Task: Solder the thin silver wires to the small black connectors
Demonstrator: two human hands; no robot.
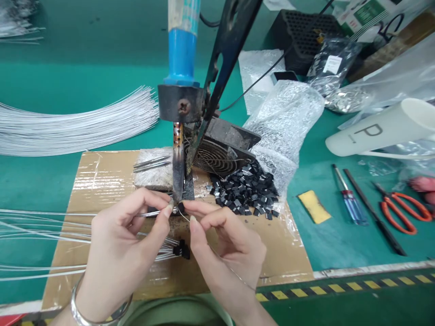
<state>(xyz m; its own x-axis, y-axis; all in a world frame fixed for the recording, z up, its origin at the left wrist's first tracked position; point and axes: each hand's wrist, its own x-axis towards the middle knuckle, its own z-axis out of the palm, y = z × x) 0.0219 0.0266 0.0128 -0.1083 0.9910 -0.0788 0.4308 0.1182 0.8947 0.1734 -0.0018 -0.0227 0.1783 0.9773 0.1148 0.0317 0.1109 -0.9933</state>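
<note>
A soldering iron point(178, 163) with a blue handle is clamped tip-down in a black metal stand point(224, 63). Just left of its tip, my left hand point(132, 240) is closed in a pinch on a white wire point(78, 213) that runs in from the left. On the other side, my right hand point(226, 244) pinches a thin strand of solder wire point(243, 280), which trails back across the palm. A small black connector point(181, 208) sits at the tip between both hands; which fingers support it I cannot tell. Below lie wires ending in black connectors point(181, 249).
Loose black connectors point(244, 190) are heaped beside a fan point(217, 154) on the cardboard point(282, 253). A wire bundle point(78, 127) lies left. Rightward are a yellow sponge point(314, 206), screwdriver point(351, 199), dark rod point(377, 215), orange-handled pliers point(401, 210) and white cup point(380, 129).
</note>
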